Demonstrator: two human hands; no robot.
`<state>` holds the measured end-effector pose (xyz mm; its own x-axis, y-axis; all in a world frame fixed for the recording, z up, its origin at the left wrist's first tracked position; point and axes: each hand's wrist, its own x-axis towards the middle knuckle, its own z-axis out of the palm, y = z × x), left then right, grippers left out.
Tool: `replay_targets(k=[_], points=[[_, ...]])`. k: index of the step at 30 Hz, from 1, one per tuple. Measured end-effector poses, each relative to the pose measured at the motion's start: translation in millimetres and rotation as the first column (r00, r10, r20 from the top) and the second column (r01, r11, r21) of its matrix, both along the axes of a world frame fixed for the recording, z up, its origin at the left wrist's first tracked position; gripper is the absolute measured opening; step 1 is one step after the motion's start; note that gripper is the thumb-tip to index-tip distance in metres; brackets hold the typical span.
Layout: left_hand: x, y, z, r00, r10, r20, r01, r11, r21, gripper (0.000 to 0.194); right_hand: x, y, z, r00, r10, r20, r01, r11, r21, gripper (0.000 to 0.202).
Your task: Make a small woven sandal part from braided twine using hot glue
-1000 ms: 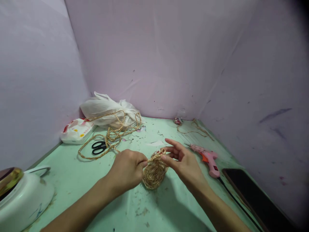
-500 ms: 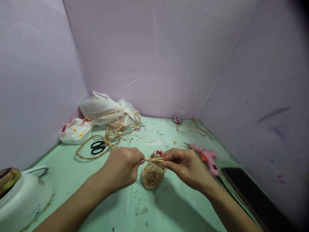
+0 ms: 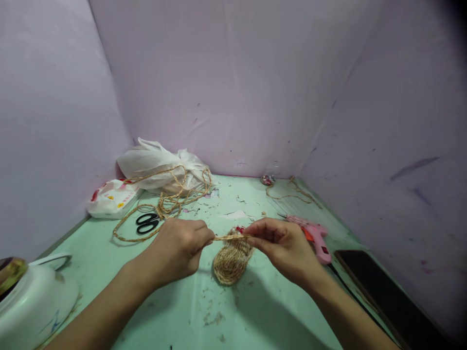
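A short length of straw-coloured cord point(image 3: 230, 237) stretches level between my two hands. My left hand point(image 3: 182, 247) is closed in a fist round its left end. At the other end, my right hand point(image 3: 280, 245) pinches the cord between thumb and fingertips. Beneath the cord, on the table, lies a coiled rope piece point(image 3: 230, 265) with a round lower part and a narrower top. Red and white beads point(image 3: 240, 229) show at that top, partly hidden behind the cord and my right fingers.
Black-handled scissors point(image 3: 147, 223) and loose braided rope point(image 3: 170, 204) lie at left, before a white plastic bag point(image 3: 156, 165) and a tissue pack point(image 3: 114, 198). A pink glue gun point(image 3: 314, 236) and dark phone point(image 3: 386, 296) lie right. A white pot point(image 3: 40, 304) stands near left.
My left hand has shifted slightly left and my right hand slightly up, so a longer stretch of cord shows between them. The coiled piece stays in place.
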<state>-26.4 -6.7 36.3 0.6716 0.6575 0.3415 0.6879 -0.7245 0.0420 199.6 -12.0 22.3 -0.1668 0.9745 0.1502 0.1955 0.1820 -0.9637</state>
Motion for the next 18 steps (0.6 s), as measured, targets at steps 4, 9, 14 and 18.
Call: replay_targets(k=[4, 9, 14, 18], points=[[-0.7, 0.8, -1.7, 1.0, 0.011, 0.025, -0.01, 1.0, -0.009, 0.024, -3.3, -2.7, -1.2, 0.997, -0.02, -0.074, 0.02, 1.0, -0.009, 0.008], [2.7, -6.6, -1.1, 0.995, 0.1, 0.017, -0.096, 0.981, -0.17, 0.023, 5.0, 3.6, -2.9, 1.0, -0.012, -0.002, 0.012, 1.0, 0.008, 0.005], [22.1, -19.8, -18.4, 0.938, 0.32, -0.136, -0.347, 0.863, -0.366, 0.023, 39.6, 30.4, -7.4, 0.941, -0.329, -0.082, 0.328, 0.944, -0.021, 0.02], [42.1, -26.5, -40.7, 0.889, 0.426, -0.169, -0.458, 0.816, -0.353, 0.023, 55.0, 46.8, -28.9, 0.892, -0.451, -0.04, 0.443, 0.887, -0.133, 0.018]])
